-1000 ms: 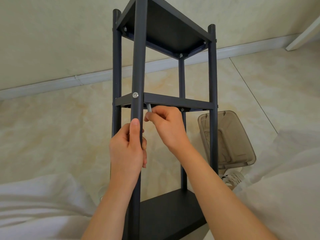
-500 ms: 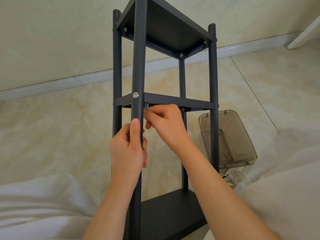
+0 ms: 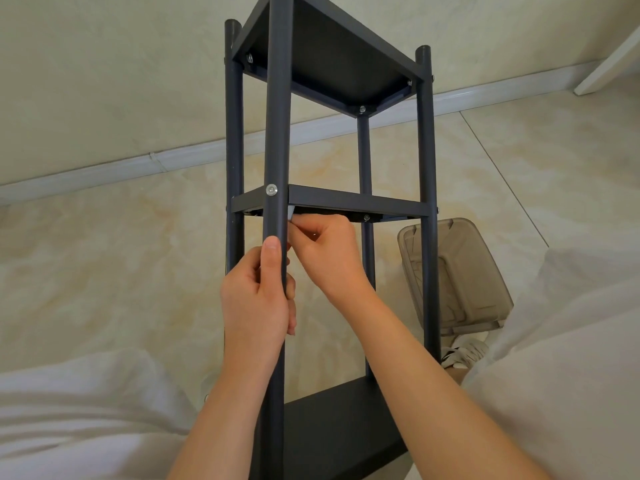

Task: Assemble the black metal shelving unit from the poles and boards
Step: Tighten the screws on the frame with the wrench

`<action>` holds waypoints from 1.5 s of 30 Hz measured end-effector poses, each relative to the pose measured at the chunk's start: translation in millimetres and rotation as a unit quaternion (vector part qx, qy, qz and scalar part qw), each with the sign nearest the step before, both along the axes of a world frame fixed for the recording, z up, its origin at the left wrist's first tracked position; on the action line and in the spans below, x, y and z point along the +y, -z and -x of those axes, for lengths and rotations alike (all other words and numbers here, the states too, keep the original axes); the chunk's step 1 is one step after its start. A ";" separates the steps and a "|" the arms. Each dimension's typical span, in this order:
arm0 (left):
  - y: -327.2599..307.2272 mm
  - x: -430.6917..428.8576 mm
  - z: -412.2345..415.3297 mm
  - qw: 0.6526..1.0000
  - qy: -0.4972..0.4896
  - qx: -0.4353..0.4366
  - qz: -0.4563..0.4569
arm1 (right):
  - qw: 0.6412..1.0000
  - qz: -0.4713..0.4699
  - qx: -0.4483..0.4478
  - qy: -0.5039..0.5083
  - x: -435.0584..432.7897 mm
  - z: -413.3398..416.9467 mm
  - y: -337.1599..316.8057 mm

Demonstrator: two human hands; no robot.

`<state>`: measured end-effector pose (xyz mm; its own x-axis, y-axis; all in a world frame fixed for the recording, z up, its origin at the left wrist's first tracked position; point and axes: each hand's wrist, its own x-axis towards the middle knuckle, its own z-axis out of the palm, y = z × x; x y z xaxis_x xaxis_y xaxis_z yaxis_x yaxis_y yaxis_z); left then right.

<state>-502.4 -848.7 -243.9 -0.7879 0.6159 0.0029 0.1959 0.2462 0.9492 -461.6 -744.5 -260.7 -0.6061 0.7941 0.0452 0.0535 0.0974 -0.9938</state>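
Note:
The black shelving unit [image 3: 360, 202] stands in front of me with several poles and three boards fitted. My left hand [image 3: 258, 299] grips the nearest pole [image 3: 277, 116] below the middle board, thumb lying up along it. A silver bolt head [image 3: 271, 190] shows on that pole at the middle board's level. My right hand [image 3: 329, 251] pinches a small silver tool [image 3: 290, 213] just under the middle board, right beside the near pole. Most of the tool is hidden by my fingers.
A smoky translucent plastic bin [image 3: 460, 275] lies on the tiled floor behind the right pole. White cord or cloth [image 3: 464, 355] lies below it. My white-clad knees [image 3: 69, 417] flank the unit. A white baseboard [image 3: 138, 161] runs along the wall behind.
My right hand has shifted slightly left and up, bringing the silver tool closer in beside the near pole under the middle board. My left hand keeps its grip on the pole.

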 end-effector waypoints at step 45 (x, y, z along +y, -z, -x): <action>2.0 2.8 13.6 0.999 0.003 -0.035 -0.013 | 0.972 0.034 -0.090 0.214 55.2 -79.1 73.6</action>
